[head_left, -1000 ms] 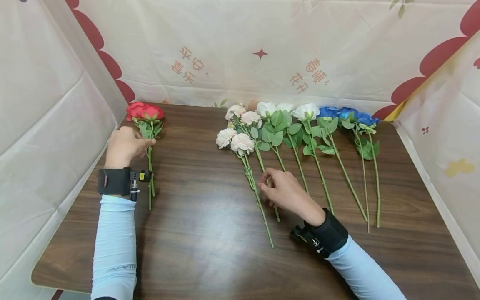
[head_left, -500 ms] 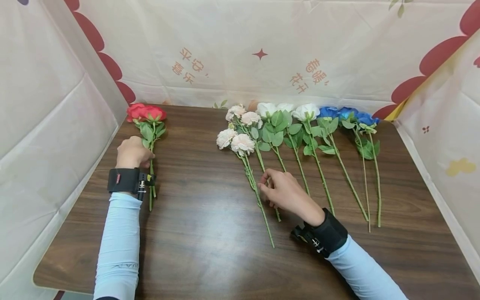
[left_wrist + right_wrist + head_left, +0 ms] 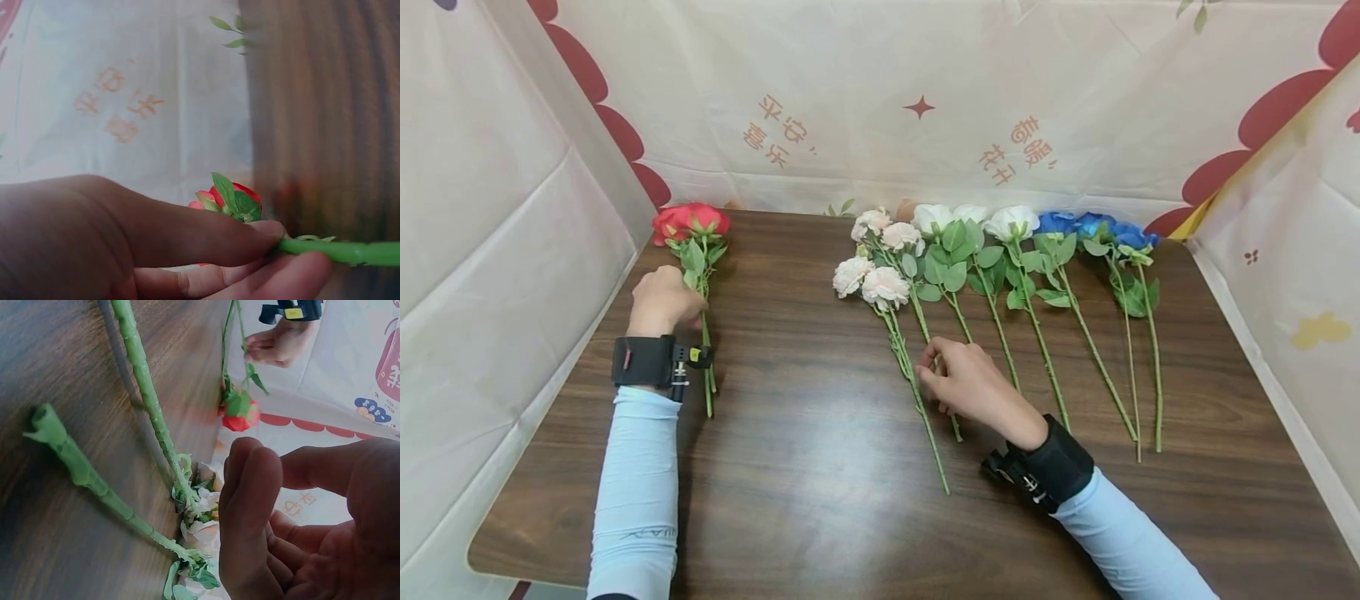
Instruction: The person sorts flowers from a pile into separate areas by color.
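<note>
At the table's left, my left hand (image 3: 662, 302) pinches a green stem (image 3: 356, 252) between thumb and fingers, below the leaves of the red roses (image 3: 692, 222). A second stem lies close beside it; whether the fingers hold that one too cannot be seen. My right hand (image 3: 973, 383) hovers over the lower stems of the pale pink flowers (image 3: 886, 288) and the white roses (image 3: 1011, 223). Its fingers are loosely curled and nothing is between them in the right wrist view.
Blue roses (image 3: 1131, 237) lie at the right end of the row, stems toward me. The brown wooden table (image 3: 790, 467) is bounded by a printed cloth (image 3: 865, 100) at the back and on both sides.
My left hand has slid down from the leaves and slightly right, onto the stem. The red roses' lower stem ends have shifted a little right. My right hand stays put.
</note>
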A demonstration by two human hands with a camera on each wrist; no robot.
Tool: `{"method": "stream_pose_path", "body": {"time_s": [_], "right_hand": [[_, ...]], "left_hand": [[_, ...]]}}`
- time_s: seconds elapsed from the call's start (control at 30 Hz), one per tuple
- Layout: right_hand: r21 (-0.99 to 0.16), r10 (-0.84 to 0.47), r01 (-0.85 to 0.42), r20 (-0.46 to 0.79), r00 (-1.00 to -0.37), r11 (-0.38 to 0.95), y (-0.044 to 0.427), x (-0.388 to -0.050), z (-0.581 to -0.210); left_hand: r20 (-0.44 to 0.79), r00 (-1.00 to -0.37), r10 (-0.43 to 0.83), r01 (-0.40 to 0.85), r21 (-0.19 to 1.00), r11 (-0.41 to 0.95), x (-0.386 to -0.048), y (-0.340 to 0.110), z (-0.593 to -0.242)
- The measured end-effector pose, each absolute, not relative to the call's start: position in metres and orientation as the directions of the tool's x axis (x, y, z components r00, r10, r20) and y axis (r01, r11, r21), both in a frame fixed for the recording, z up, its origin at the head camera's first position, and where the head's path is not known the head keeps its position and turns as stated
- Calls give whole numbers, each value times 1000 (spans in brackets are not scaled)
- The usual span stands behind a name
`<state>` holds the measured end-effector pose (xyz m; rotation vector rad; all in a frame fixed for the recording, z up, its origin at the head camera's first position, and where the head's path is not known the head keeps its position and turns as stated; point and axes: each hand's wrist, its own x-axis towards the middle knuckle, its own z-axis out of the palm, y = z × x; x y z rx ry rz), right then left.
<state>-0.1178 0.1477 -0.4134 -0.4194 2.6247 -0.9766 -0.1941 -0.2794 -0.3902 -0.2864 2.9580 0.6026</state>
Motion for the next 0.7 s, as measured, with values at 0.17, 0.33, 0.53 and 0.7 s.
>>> {"method": "stream_pose_path", "body": {"time_s": [0.17,0.33,0.53,0.7], "right_hand": [[-670,-367,-154,-188,-911,726,148,-118,-414],[-665,-364,-159,-181,-914,730,149,-118,-414],[-662,-361,-158,-181,-915,733,150,-119,-416],[-669,-368,-171,-164,-915,723,150,-120,-416]], "left_hand": [[-46,-988,-147,-154,406,901,-186,-271,-373],[37,-988,-149,-118,439,891,-180,-261,-361],[9,-989,-150,-128,474,871,-177,-254,-357],[-73,-991,-115,-136,545,827,-177,-248,-355]]}}
